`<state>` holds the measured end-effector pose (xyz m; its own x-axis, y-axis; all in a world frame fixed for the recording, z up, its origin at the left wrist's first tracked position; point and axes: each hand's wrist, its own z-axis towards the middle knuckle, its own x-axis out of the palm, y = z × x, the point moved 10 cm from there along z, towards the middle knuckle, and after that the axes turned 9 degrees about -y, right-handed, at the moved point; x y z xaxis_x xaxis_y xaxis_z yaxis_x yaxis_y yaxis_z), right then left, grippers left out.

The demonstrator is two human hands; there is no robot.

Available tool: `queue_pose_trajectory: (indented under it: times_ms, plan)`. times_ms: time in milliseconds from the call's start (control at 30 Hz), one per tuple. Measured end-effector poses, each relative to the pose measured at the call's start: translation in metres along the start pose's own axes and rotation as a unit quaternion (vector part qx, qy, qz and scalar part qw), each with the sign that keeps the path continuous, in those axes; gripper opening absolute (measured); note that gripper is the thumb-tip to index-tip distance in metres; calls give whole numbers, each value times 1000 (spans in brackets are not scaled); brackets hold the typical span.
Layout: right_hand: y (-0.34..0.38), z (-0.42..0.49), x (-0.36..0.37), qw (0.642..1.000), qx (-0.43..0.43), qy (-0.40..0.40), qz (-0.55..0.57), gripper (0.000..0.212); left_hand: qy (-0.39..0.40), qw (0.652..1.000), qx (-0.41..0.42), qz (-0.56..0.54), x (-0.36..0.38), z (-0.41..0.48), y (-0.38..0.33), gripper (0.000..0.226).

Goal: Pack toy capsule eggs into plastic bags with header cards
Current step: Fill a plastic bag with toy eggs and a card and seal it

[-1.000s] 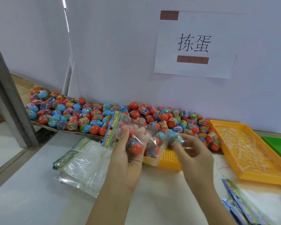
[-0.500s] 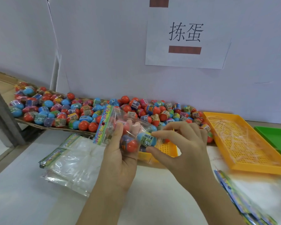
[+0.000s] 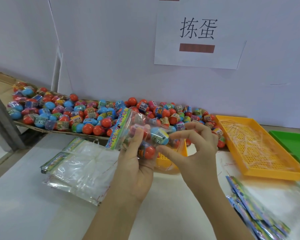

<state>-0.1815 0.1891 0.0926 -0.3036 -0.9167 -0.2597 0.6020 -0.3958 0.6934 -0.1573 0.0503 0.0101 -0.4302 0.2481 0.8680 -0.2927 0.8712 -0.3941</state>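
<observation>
My left hand [image 3: 135, 168] grips a clear plastic bag [image 3: 137, 125] with a colourful header card [image 3: 118, 129] on its left side; several capsule eggs lie inside, one orange egg [image 3: 148, 152] at the bottom. My right hand [image 3: 196, 148] pinches the bag's open right end, where a blue egg [image 3: 160, 135] with a label sits at the mouth. A long heap of loose orange and blue capsule eggs [image 3: 93, 116] runs along the wall behind the hands.
A stack of empty bags with header cards [image 3: 80, 168] lies on the table to the left. More such bags [image 3: 260, 210] lie at the lower right. Right of the hands stands an orange perforated tray [image 3: 260, 151]; a green tray [image 3: 296, 144] is beyond it. A smaller orange tray [image 3: 164, 158] sits under the hands.
My right hand has brought a blue egg from the heap to the bag's mouth and pushed it in. My left hand keeps holding the bag.
</observation>
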Motion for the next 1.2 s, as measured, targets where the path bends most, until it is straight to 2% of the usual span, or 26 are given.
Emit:
queue_pose_trajectory:
  times_ms: [100, 233, 367, 500, 667, 800, 967, 1067, 1133, 1200]
  plan:
    - [4, -2, 1, 999, -32, 3, -29, 29, -2, 1000, 2, -4, 0, 1, -3, 54]
    - [10, -5, 4, 998, -54, 0, -36, 27, 2, 1000, -1, -4, -1, 2, -3, 46]
    - [10, -5, 1, 998, -45, -18, -30, 24, 1, 1000, 13, 15, 1, -1, -2, 66]
    - [14, -5, -1, 995, -72, -24, -62, 20, 1, 999, 29, 40, 0, -1, 1, 74]
    - [20, -10, 5, 993, -90, -9, -73, 21, 11, 997, 15, 76, -2, 0, 4, 60]
    - [16, -8, 1, 993, -89, -30, -75, 13, -9, 1000, -4, 14, -2, 1, 4, 62]
    - [13, -7, 1, 996, -69, -23, -53, 10, -13, 1000, -10, 25, -2, -2, 6, 59]
    - [8, -4, -8, 997, -14, -46, 64, 7, -22, 1000, -13, -4, -3, 2, 2, 64]
    - [-14, 0, -10, 972, 111, -57, 200, 24, -32, 999, -6, -30, -5, 4, -2, 59]
    - [-32, -3, 7, 932, 233, 3, 277, 47, -40, 998, 0, -49, -7, 6, -6, 47]
